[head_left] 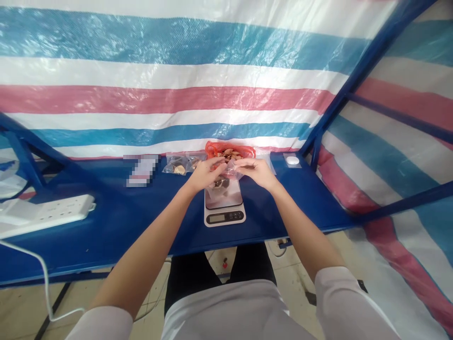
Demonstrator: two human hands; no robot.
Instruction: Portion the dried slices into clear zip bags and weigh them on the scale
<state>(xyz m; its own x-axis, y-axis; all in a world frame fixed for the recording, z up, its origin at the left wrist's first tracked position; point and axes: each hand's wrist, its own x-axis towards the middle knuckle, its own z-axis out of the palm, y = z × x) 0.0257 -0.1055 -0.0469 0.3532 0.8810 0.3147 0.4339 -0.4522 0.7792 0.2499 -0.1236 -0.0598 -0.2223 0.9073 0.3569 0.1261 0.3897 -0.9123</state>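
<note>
Fingertips (220,165) of the left hand (204,175) and right hand (256,172) pinch a clear plastic bag (233,170) held between them, just above a digital kitchen scale (224,218). A red bag (211,150) of dried slices and a small clear bag (176,165) lie beyond, on the blue table (106,226).

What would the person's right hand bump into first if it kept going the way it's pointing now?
The right hand points inward, so the first thing in line looks like the clear plastic bag at its fingertips, which it may already touch. The left hand lies beyond, though depth is hard to judge here.
</note>
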